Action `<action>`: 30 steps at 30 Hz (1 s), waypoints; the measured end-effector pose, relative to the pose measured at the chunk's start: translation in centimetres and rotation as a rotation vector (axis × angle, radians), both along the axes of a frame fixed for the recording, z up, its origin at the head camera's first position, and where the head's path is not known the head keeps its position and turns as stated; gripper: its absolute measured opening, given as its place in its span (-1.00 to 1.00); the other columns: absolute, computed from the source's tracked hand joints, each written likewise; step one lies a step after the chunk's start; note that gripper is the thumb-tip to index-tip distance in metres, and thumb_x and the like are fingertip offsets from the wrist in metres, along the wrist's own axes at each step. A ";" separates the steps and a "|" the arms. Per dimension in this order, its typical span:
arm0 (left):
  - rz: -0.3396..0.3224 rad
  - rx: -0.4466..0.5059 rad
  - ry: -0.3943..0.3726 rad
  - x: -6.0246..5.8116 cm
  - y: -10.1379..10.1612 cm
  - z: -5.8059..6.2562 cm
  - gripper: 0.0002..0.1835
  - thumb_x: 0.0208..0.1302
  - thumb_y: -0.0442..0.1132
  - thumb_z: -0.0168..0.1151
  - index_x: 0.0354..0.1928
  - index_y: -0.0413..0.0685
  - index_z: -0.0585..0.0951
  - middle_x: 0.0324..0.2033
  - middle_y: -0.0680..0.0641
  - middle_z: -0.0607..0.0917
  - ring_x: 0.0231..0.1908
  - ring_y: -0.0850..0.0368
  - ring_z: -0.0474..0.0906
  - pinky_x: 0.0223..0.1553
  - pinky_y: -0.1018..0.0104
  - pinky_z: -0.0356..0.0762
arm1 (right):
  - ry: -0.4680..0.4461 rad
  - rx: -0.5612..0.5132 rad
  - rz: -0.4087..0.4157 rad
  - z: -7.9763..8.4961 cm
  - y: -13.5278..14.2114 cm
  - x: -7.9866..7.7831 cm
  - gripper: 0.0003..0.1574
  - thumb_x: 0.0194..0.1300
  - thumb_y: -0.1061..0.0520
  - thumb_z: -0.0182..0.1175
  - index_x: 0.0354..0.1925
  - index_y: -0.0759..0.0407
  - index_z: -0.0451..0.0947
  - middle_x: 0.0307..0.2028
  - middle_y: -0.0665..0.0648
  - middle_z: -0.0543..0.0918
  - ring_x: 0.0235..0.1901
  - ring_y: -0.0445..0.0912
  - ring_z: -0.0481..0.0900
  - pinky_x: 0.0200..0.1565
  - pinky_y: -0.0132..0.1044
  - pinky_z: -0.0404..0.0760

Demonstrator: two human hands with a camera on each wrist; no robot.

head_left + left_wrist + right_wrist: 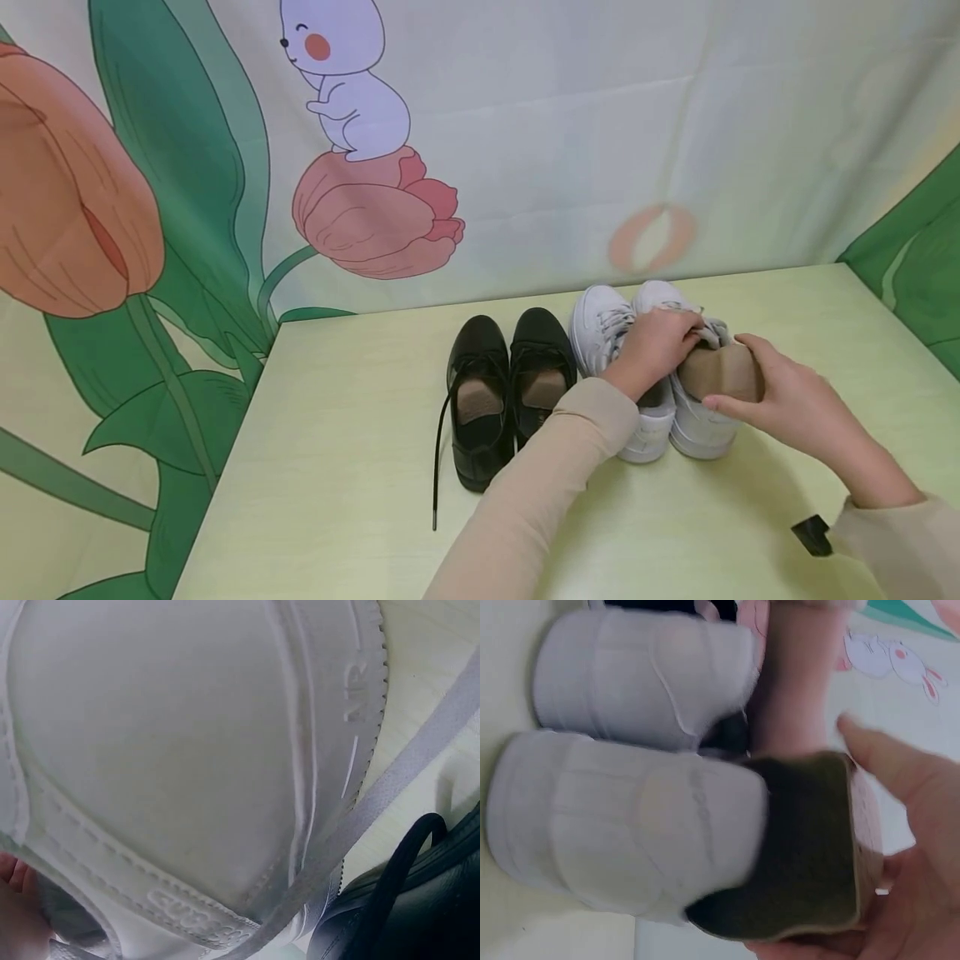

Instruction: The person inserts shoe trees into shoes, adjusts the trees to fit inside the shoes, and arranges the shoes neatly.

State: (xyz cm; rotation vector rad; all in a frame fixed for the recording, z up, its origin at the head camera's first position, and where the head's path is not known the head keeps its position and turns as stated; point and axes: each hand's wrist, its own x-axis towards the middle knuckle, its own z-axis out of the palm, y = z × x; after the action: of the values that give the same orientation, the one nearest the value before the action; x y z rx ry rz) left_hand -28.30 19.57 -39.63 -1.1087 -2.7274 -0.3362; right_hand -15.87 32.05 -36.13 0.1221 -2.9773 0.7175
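Observation:
A pair of white sneakers stands on the table, the left sneaker (pixel 596 325) beside the right sneaker (pixel 703 433). My left hand (pixel 651 343) reaches across the left one and grips the tongue (pixel 712 332) of the right one with curled fingers. At that shoe's opening, my right hand (pixel 797 402) holds a bent brown cardboard insert (pixel 723 373) between thumb and fingers. In the right wrist view the insert (pixel 810 847) sticks out above the heel; its front end is hidden inside. White leather with "AIR" on the sole (pixel 356 697) fills the left wrist view.
Left of the sneakers stand two black lace-up shoes, the left shoe (pixel 480 342) and the right shoe (pixel 540 325), with brown inserts inside. A black lace (pixel 437 467) trails on the pale table (pixel 330 467). Behind hangs a printed cloth (pixel 525 150). A small black object (pixel 812 535) is near my right sleeve.

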 end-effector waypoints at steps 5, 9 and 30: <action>0.006 0.003 0.015 0.0 0.0 0.0 -0.81 0.26 -0.06 0.01 -0.19 0.27 0.60 -0.29 0.28 0.65 -0.27 0.37 0.57 -0.24 0.50 0.46 | 0.072 0.008 -0.027 -0.4 -0.3 0.4 -0.10 0.00 -0.10 0.24 0.14 0.37 0.14 -0.16 0.48 0.49 -0.32 0.25 0.52 -0.42 0.02 0.44; -0.007 0.002 0.007 0.0 0.0 -0.1 -0.80 0.27 -0.06 0.00 -0.18 0.26 0.60 -0.27 0.28 0.65 -0.26 0.36 0.57 -0.24 0.51 0.46 | 0.082 0.011 -0.027 0.0 0.2 1.0 -0.19 -0.04 0.02 0.26 0.11 0.34 0.19 -0.17 0.46 0.51 -0.34 0.22 0.52 -0.44 -0.01 0.43; -0.034 0.045 0.005 -0.3 -0.1 0.0 -0.80 0.26 -0.09 0.02 -0.17 0.23 0.62 -0.26 0.25 0.66 -0.22 0.35 0.58 -0.18 0.53 0.44 | 0.043 -0.368 -0.036 -2.5 5.6 0.6 -0.35 0.10 0.20 0.16 0.13 0.26 0.16 -0.19 -0.12 0.37 -0.35 -0.49 0.35 -0.44 -0.49 0.45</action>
State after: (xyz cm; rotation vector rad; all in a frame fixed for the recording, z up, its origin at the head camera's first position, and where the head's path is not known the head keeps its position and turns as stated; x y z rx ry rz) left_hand -28.55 19.46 -39.68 -1.1433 -2.6858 -0.3965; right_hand -15.29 37.65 -38.61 0.0599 -2.7418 1.2216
